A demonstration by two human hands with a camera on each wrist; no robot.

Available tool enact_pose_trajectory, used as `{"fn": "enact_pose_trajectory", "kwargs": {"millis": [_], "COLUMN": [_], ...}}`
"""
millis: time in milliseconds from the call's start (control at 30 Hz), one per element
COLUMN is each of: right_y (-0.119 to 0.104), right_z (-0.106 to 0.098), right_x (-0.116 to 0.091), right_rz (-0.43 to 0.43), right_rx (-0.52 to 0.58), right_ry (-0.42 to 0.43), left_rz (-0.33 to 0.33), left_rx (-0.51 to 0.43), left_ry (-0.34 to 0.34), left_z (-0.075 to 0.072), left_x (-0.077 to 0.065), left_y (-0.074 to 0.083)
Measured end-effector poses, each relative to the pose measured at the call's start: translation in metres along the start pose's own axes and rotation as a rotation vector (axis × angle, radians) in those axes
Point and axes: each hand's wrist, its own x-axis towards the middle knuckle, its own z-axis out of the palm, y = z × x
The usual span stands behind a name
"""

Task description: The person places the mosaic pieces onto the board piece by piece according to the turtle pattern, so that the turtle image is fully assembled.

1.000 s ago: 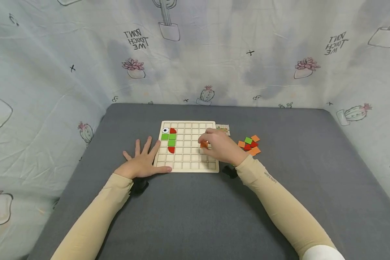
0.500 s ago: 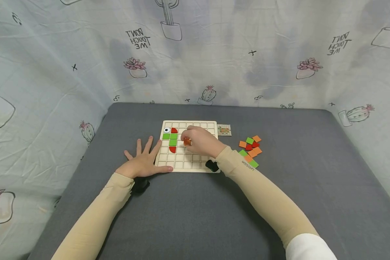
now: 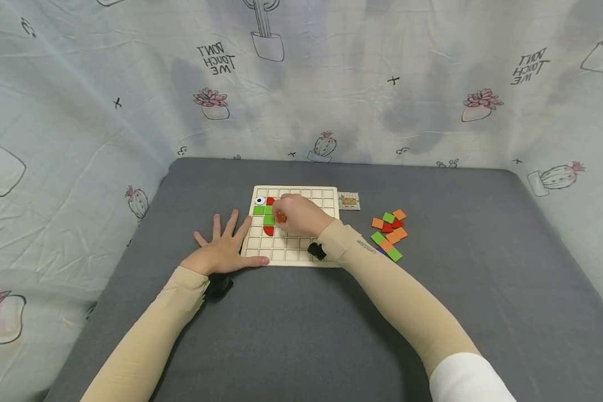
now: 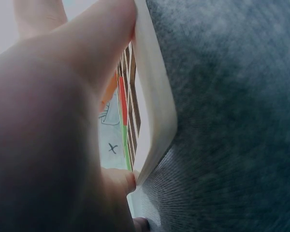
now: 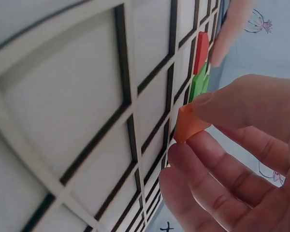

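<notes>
A pale wooden grid board [image 3: 301, 257] lies on the grey table. In its left columns sit a white eye tile [image 3: 260, 201], green square tiles [image 3: 258, 210] and red rounded tiles [image 3: 268, 230]. My right hand [image 3: 301, 215] pinches an orange square tile [image 5: 191, 124] between thumb and fingers, just right of the green tiles; in the right wrist view the tile stands tilted at the board's surface. With fingers spread, my left hand [image 3: 221, 245] rests at the board's left edge, its thumb on the front left corner. In the left wrist view that hand hides much of the board.
Right of the board lies a loose group of orange [image 3: 399, 214], green [image 3: 394, 254] and red tiles [image 3: 397, 223], with a bit of blue showing. A small picture card [image 3: 349, 201] lies against the board's upper right edge. Patterned cloth hangs behind the table.
My right hand has moved left across the board with the orange tile, from the right columns to beside the green tiles. The left hand has stayed in place on the board's edge.
</notes>
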Motion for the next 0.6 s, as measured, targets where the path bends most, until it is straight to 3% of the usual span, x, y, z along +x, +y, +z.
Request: {"fn": "enact_pose_trajectory", "kwargs": {"millis": [600], "right_y": [0.0019], "right_z": [0.0053], "right_x": [0.0062], "right_rz": [0.005], "right_rx": [-0.069], "right_ry": [-0.021], "left_rz": [-0.012], "left_rx": [0.003], "left_ry": [-0.004], "left_z": [0.0009], "left_x": [0.0019], "left_y": [0.0007]}}
